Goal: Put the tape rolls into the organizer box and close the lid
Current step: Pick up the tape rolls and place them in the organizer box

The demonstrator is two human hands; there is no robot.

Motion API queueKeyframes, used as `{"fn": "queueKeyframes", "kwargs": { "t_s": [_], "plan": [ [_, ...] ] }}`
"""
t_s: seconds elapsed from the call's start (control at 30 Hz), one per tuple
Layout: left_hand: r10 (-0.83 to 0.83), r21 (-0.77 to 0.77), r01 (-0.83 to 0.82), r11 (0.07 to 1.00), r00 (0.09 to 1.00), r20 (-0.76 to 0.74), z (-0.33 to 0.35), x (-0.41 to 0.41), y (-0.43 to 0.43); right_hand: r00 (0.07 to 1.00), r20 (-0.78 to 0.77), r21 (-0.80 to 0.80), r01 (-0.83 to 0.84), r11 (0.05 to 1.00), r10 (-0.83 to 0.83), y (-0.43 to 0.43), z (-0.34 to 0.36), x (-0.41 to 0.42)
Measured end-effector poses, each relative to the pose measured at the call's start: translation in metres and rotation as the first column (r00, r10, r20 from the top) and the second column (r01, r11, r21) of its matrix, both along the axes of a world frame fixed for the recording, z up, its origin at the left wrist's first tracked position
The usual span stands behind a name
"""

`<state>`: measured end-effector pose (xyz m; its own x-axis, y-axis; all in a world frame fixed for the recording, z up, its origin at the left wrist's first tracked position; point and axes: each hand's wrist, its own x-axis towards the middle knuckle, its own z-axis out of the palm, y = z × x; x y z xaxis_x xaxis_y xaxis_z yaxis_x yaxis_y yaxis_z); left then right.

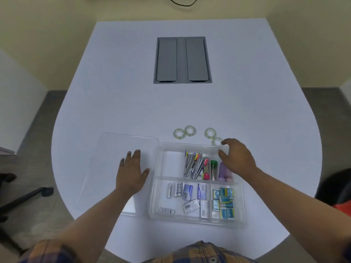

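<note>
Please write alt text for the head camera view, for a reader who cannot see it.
A right hand reaches toward the nearest of four tape rolls lying behind an open clear organizer box on a white table. The left hand lies flat on the clear lid beside the box.

I wear a checked shirt (pixel 199 252) in orange and dark blue, seen along the bottom of the frame. My sleeve (pixel 47 251), lower left, stops above the bare forearm.
</note>
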<state>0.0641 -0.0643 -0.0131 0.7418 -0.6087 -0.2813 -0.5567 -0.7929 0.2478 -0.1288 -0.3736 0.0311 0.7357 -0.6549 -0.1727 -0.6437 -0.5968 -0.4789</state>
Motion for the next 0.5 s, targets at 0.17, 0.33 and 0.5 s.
{"fn": "queueKeyframes", "kwargs": {
  "t_s": [0.17, 0.33, 0.5],
  "plan": [
    [-0.053, 0.029, 0.056, 0.998, 0.993, -0.108, -0.022, 0.002, -0.004, 0.988, -0.095, 0.09, 0.133, 0.987, -0.124, -0.021, -0.008, 0.024],
    [-0.119, 0.093, 0.13, 0.987, 0.986, -0.116, -0.038, -0.003, -0.001, 0.955, -0.187, 0.142, 0.257, 0.956, -0.229, -0.038, -0.022, 0.041],
    [-0.129, 0.124, 0.148, 0.981, 0.98, -0.151, -0.042, 0.0, -0.001, 0.908, -0.298, 0.163, 0.352, 0.922, -0.294, -0.046, -0.03, 0.058]
  ]
}}
